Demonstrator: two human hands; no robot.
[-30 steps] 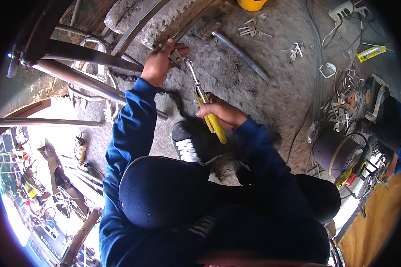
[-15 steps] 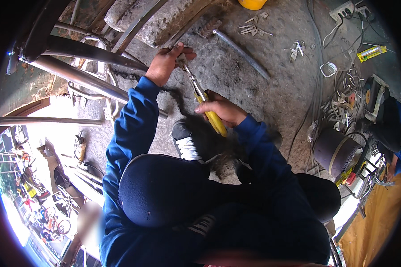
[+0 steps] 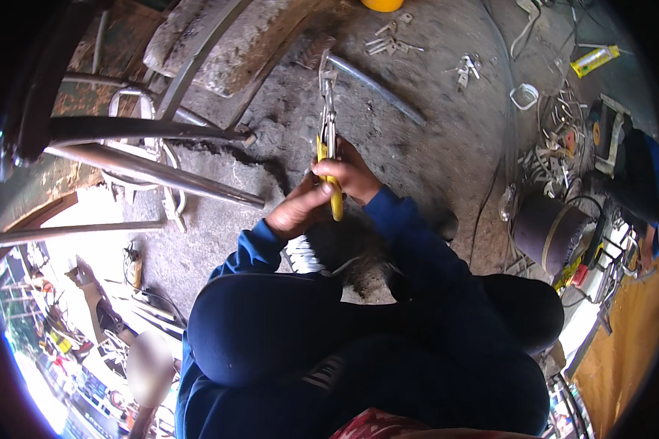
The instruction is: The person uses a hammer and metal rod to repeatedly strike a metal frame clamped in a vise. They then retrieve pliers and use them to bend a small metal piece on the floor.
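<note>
Yellow-handled pliers [image 3: 329, 135], which look like locking pliers, point away from me in front of my knees. My right hand [image 3: 353, 173] is wrapped round their handles. My left hand [image 3: 300, 205] closes on the handle's near end, its thumb pressed against the yellow grip. A small grey metal piece [image 3: 328, 76] appears to sit in the jaws; its exact shape is hard to make out. Just beyond, a metal rod [image 3: 379, 89] lies slantwise on the rough floor.
Metal tubes of a frame [image 3: 161, 175] reach in from the left, beside a stone block [image 3: 220, 55]. Small metal parts [image 3: 394, 45] and another cluster [image 3: 467, 71] lie on the floor. Cables [image 3: 507, 124], a dark cylinder [image 3: 550, 233] and a yellow packet [image 3: 594, 61] are at the right.
My left hand has left the metal piece at the jaws and come back to the pliers' handles. The pliers have turned more upright in view, still in my right hand.
</note>
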